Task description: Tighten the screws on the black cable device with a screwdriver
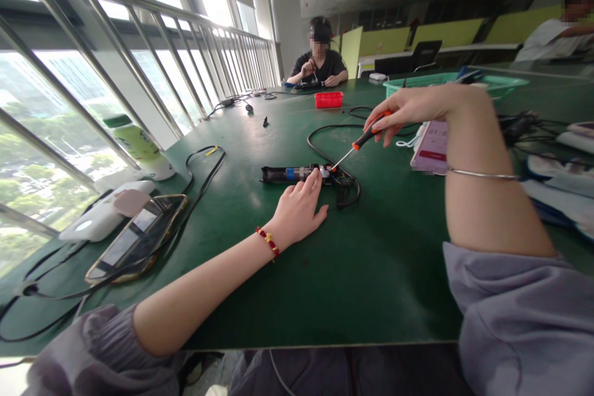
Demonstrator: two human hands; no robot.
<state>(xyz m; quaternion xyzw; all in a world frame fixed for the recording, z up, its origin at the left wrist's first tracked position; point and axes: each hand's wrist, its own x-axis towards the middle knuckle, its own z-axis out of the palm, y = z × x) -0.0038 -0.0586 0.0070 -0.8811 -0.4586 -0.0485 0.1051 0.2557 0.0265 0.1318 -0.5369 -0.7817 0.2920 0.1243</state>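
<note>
A slim black corded device [277,174] with a blue band lies on the green table, its right end exposed with thin wires and small parts. My left hand [301,205] rests over its middle with fingers stretched out and fingertips on it; the thumb is apart on the table. My right hand [408,112] is raised to the right, its fingers closed around the handle of a red and black screwdriver [364,139]. The screwdriver's shaft slants down left, and its tip is at the exposed end. Whether it sits in a screw is too small to tell.
Left are a phone [139,238], a white device [99,219], cables and a green bottle [139,145]. A lit phone [429,148] lies by my right forearm. Beyond are a red box [328,99], a green basket [508,83] and a co-worker [320,62] seated opposite.
</note>
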